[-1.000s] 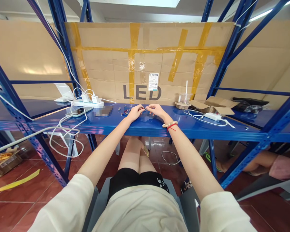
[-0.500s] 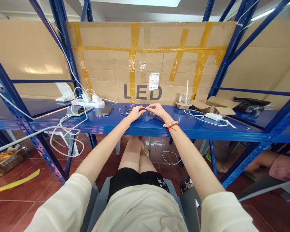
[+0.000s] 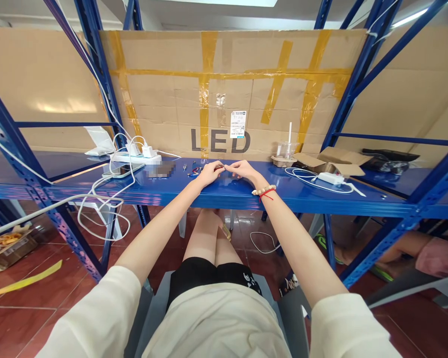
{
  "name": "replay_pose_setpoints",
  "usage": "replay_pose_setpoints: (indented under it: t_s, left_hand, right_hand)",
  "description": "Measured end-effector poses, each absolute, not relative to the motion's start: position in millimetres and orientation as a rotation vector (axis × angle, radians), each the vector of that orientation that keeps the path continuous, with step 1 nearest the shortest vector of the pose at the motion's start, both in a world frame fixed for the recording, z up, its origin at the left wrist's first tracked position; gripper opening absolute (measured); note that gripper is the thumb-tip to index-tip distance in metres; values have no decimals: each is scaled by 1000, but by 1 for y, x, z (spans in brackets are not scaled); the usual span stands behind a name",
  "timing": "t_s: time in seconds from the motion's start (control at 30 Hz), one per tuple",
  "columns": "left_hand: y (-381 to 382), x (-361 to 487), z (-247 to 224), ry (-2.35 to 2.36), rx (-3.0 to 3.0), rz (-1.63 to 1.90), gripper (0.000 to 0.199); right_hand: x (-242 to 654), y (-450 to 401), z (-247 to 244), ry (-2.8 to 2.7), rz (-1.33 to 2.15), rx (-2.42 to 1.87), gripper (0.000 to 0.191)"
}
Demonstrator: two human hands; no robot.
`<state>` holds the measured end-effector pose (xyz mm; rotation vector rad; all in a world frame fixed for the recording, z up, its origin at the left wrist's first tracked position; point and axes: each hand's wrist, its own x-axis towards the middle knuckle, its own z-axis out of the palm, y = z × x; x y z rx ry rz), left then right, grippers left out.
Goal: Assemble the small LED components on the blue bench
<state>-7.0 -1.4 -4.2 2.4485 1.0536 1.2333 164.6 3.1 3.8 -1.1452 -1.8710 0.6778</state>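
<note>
Just above the blue shelf top (image 3: 171,186), my left hand (image 3: 210,173) and my right hand (image 3: 242,170) meet at the fingertips. Both are closed in a pinch. Whatever lies between the fingers is too small and too covered to name. Left of my left hand lie several small parts (image 3: 194,172), some blue and red, with a small metallic piece (image 3: 184,167) beside them. A beaded bracelet (image 3: 264,190) with a red string circles my right wrist.
At the left are a white power strip (image 3: 136,159), a phone (image 3: 122,171) and looping white cables. To the right stand a plastic cup (image 3: 284,150) with a straw, an open cardboard box (image 3: 332,160) and a white adapter (image 3: 330,179). Cardboard (image 3: 164,104) rises behind. Another person's leg (image 3: 399,248) shows at right.
The fingertips of both hands have shifted slightly against each other. A dark and reddish bit seen at my left fingertips earlier no longer shows. The view has tilted very slightly.
</note>
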Motion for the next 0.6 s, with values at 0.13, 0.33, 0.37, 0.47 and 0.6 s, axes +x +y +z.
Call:
replay_pose_setpoints:
  t_s: [0.13,0.33,0.37,0.47,0.6]
  left_hand:
    - [0,-6,-3,1130,2454,1222,22]
    - [-2,-6,-2,1145,2452,1125,26]
    - [-3,-6,-2,1134,2455,1095,27]
    - [-5,-7,-3,1083,2462,1039,29]
    - [-8,-8,-3,1075,2481,1022,28]
  right_hand:
    - [162,2,7,-1793,636,-1047,45]
    - [164,3,5,-1838,734,-1012,40]
    - [164,5,3,-1839,749,-1016,39]
    - [166,8,0,-1862,759,-992,37]
    - [167,11,-2,-1867,726,-984,38]
